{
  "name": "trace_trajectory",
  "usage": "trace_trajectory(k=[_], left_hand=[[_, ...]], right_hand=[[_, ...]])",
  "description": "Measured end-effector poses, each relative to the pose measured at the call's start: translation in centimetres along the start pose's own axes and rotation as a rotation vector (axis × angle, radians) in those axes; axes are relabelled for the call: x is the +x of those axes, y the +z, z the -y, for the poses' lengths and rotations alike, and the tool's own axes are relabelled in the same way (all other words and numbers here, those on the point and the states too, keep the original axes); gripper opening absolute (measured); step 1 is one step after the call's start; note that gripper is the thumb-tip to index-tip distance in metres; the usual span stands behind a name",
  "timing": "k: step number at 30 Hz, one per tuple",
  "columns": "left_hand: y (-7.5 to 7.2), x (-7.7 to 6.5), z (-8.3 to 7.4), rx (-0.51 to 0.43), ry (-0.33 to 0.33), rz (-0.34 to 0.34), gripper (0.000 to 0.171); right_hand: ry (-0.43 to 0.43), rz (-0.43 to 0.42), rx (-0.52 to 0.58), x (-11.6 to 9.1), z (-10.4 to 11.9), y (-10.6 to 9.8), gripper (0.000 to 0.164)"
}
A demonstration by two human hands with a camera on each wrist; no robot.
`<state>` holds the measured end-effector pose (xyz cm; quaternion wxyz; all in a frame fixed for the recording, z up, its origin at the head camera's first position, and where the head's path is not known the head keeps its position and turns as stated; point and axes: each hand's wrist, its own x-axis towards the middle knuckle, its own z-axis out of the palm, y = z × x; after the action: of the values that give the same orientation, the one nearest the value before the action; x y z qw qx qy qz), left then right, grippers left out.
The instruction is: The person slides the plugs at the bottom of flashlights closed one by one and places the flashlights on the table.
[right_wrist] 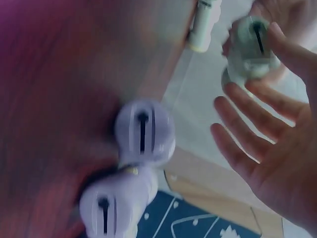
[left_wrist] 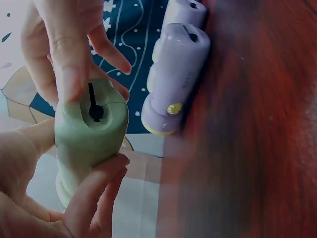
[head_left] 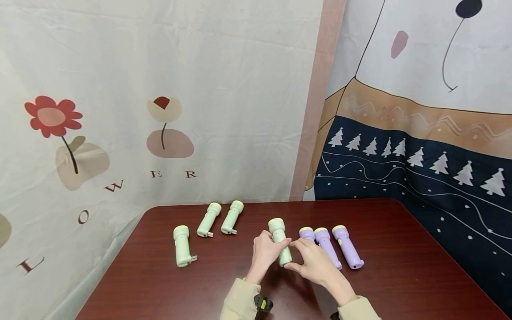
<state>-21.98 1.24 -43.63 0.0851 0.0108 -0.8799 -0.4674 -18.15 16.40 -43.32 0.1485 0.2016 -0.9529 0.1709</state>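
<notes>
- Green flashlight [head_left: 279,234], wide end far, is held over the tabletop [head_left: 412,271].
- Left hand [head_left: 265,251]: grip closed round its body.
- Right hand [head_left: 317,263]: thumb touches its near end; whether this grip pinches, I cannot tell.
- Three purple flashlights [head_left: 348,249] lie just right.
- Three other green flashlights [head_left: 182,247] lie left.

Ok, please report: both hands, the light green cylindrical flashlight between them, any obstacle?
Left hand gripping light green flashlight. Right hand touching its tail end. Three purple cylindrical flashlights nearby on the right, apparently not blocking.
</notes>
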Motion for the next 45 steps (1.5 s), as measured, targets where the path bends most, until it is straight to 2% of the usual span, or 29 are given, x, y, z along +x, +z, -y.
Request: trace_trajectory(k=[3,7,12,18,25,33,37,45], left_hand=[[0.3,0.0,0.3,0.015,0.012,0.009,0.044],[0.6,0.0,0.7,0.049,0.012,0.017,0.044],[1.0,-0.2,0.9,0.109,0.023,0.056,0.044],[1.8,-0.7,0.5,0.18,0.04,0.118,0.047],[2.7,-0.8,0.1,0.228,0.081,0.177,0.047],[3.7,-0.3,-0.3,0.262,0.136,0.146,0.041],[4.2,-0.1,-0.6,0.273,0.132,0.135,0.042],[4.8,0.1,-0.8,0.259,0.124,0.131,0.045]], right_hand=[[0.053,0.019,0.023,-0.2,-1.1,-0.6,0.051],[0.129,-0.004,-0.001,-0.5,-2.9,-1.2,0.055],[0.157,0.011,-0.044,-1.1,-4.6,-1.4,0.062],[0.225,0.115,-0.007,-1.8,-4.9,-1.3,0.069],[0.245,0.136,0.007,-1.9,-4.9,-1.2,0.07],[0.259,0.158,0.008,-1.9,-5.1,-1.0,0.059],[0.261,0.16,0.005,-1.9,-5.2,-0.8,0.053],[0.249,0.15,0.002,-1.9,-5.2,-0.9,0.051]])
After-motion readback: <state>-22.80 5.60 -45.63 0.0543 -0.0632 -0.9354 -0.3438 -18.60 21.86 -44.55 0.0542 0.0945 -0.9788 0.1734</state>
